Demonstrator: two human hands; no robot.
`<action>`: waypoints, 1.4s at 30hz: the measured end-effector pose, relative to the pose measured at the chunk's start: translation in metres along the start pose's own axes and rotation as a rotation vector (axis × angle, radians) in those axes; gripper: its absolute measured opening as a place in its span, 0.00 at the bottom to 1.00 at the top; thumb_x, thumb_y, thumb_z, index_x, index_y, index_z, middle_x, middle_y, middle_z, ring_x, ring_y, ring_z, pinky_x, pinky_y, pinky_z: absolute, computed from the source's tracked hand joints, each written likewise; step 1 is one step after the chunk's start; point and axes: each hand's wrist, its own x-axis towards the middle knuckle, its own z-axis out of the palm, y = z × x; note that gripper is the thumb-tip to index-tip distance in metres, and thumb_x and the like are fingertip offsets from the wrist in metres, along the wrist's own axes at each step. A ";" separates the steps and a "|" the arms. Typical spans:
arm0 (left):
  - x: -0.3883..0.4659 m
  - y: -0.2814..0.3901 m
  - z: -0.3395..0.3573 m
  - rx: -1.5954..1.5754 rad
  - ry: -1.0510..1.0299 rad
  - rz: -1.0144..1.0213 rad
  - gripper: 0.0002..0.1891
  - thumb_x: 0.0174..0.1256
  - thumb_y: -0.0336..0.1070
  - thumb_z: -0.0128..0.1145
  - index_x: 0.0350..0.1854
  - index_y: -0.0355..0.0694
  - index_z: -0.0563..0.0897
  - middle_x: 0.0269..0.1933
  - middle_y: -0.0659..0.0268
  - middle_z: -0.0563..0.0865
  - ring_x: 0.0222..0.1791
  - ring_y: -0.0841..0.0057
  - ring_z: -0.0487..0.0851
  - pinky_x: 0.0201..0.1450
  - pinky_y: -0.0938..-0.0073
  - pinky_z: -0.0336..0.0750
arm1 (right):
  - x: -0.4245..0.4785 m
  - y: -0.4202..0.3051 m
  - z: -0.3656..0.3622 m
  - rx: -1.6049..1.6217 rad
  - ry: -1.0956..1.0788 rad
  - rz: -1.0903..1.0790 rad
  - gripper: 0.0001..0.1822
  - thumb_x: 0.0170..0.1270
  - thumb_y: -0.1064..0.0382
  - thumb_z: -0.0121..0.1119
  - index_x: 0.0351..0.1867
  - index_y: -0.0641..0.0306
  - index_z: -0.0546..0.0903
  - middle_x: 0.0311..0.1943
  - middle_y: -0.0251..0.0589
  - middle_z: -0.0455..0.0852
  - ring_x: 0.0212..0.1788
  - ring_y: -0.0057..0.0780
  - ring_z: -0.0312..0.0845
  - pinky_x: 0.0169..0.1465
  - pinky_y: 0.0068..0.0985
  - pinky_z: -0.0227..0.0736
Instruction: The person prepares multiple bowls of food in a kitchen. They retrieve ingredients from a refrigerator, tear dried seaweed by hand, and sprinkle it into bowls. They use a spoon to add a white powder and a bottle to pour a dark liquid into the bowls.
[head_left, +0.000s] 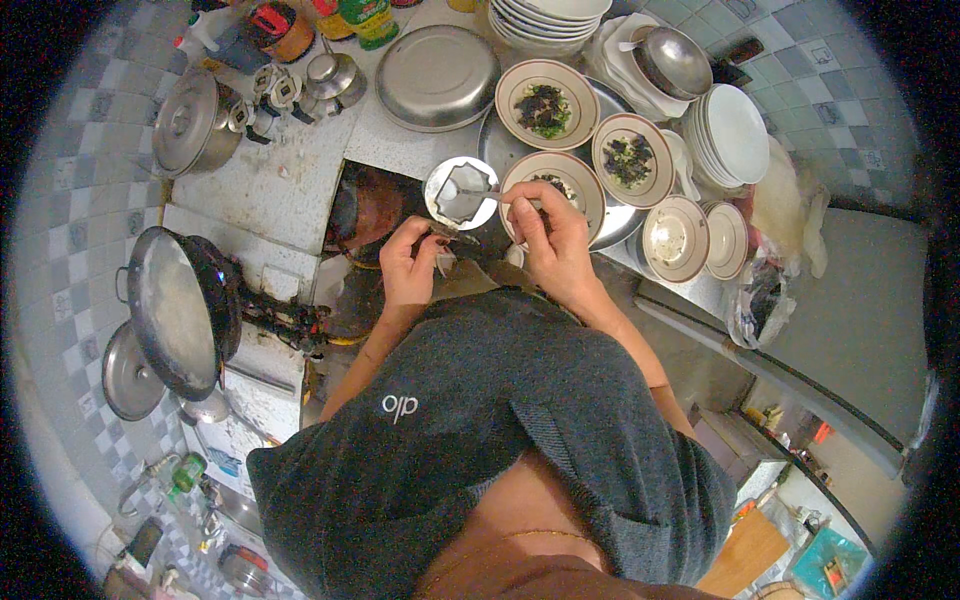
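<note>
My right hand (551, 236) grips the handle of a metal spoon (474, 193), whose bowl lies over a round white container (450, 223) with a whitish content. My left hand (412, 259) pinches a thin, flat thing at the container's near edge; what it is I cannot tell. Behind my right hand a bowl (514, 180) with dark shreds is partly hidden. Two more bowls, one at the back (504, 101) and one to the right (660, 161), hold dark shreds and chopped greens. These bowls stand on a round metal tray (491, 142).
A wok of pale liquid (176, 315) stands at the left, near a lidded pot (180, 127). An upturned metal basin (439, 71) lies at the back. Stacked plates (735, 131) and more bowls (675, 232) are at the right. A square opening (367, 206) breaks the counter left of the container.
</note>
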 end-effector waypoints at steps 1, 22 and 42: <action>0.000 -0.001 0.000 -0.007 -0.009 -0.001 0.02 0.67 0.22 0.54 0.37 0.30 0.80 0.34 0.66 0.82 0.33 0.83 0.78 0.38 0.80 0.74 | 0.000 0.003 -0.001 0.004 0.010 -0.014 0.07 0.74 0.67 0.52 0.44 0.65 0.81 0.29 0.40 0.80 0.27 0.25 0.76 0.33 0.25 0.71; -0.004 0.015 0.004 -0.019 -0.103 -0.158 0.12 0.72 0.37 0.60 0.44 0.32 0.83 0.32 0.67 0.85 0.29 0.86 0.78 0.32 0.82 0.73 | -0.005 0.010 -0.016 0.050 -0.004 0.037 0.07 0.77 0.65 0.50 0.45 0.65 0.79 0.26 0.29 0.75 0.27 0.14 0.66 0.32 0.17 0.64; -0.009 -0.012 -0.001 -0.188 -0.104 -0.060 0.07 0.72 0.30 0.57 0.41 0.31 0.82 0.36 0.67 0.85 0.34 0.84 0.79 0.40 0.81 0.74 | -0.015 -0.003 -0.022 -0.029 0.014 -0.078 0.05 0.73 0.69 0.53 0.43 0.66 0.80 0.31 0.42 0.80 0.29 0.30 0.77 0.35 0.26 0.72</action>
